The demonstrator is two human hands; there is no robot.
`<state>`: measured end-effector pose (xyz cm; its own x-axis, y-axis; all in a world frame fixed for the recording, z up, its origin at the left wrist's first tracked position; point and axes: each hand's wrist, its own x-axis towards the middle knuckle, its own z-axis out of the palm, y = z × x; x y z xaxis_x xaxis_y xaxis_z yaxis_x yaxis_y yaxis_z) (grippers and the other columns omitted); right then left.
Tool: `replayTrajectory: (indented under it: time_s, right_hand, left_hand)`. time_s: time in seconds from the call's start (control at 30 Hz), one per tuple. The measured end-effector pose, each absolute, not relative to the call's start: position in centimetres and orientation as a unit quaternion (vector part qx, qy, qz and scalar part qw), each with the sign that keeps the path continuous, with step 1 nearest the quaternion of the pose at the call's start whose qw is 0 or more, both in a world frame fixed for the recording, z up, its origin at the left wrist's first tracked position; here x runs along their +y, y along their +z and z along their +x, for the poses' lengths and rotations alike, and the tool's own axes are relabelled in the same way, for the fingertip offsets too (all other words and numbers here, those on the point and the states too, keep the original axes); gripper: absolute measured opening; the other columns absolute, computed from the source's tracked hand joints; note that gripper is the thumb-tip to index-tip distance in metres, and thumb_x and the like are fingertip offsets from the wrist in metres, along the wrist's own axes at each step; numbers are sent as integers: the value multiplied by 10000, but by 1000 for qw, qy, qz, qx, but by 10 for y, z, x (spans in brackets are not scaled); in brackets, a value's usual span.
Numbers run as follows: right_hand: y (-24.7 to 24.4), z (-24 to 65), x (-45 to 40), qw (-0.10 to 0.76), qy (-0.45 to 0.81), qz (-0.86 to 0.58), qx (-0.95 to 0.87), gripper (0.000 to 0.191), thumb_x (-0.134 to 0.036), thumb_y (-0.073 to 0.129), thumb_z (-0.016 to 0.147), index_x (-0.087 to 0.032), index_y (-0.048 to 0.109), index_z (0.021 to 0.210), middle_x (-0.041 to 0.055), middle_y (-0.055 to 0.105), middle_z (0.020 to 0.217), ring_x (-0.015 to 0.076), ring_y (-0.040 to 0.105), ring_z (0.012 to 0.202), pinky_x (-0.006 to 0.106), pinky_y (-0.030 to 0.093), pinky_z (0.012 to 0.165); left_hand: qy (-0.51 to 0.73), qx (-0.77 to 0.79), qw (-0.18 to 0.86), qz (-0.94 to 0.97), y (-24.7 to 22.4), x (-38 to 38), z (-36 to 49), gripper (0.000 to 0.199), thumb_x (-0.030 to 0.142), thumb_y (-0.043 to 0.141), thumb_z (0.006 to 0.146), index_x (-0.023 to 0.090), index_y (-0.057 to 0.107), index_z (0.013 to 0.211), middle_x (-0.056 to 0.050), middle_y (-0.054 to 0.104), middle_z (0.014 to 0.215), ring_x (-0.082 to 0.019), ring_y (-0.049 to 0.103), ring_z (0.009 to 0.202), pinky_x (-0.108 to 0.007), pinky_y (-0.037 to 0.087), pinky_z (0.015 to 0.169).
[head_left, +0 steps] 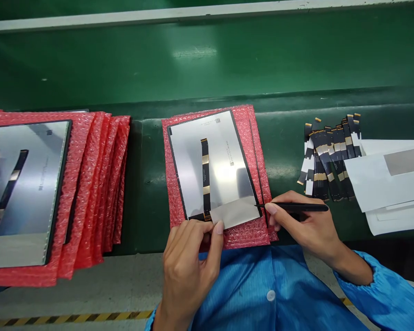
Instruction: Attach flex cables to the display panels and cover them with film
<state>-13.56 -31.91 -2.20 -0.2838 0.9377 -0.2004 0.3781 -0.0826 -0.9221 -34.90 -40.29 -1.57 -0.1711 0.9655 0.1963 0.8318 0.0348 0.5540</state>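
A display panel [221, 170] lies back side up, slightly rotated, on red bubble-wrap sleeves [244, 237] at the front edge of the green table [148, 161]. A flex cable [206, 172] runs lengthwise along the panel's back. The left hand [189, 262] pinches the lower left corner of a pale grey strip [232, 213] between thumb and index finger, at the panel's near edge. The right hand [310, 232] grips black tweezers [303, 207], their tips at the strip's right end; whether they clasp it or merely touch it is unclear. To the left, a second panel [31, 184] rests on a fanned stack of similar sleeves; to the right, loose flex cables [331, 158] lie beside white sheets [370, 177].
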Motion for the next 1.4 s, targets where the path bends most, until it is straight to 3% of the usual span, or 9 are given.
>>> replayTrajectory:
  time_s: [1.4]
  right_hand:
    - [-18, -139, -318, 283, 516, -550, -592, 85, -387, 689, 826, -406, 726, 752, -45, 723, 575, 191, 698, 484, 304, 585, 457]
  left_hand:
    - [277, 710, 118, 636, -17, -402, -349, 228, 334, 565, 938, 210, 556, 747, 36, 516, 653, -120, 443, 626, -299, 345, 666]
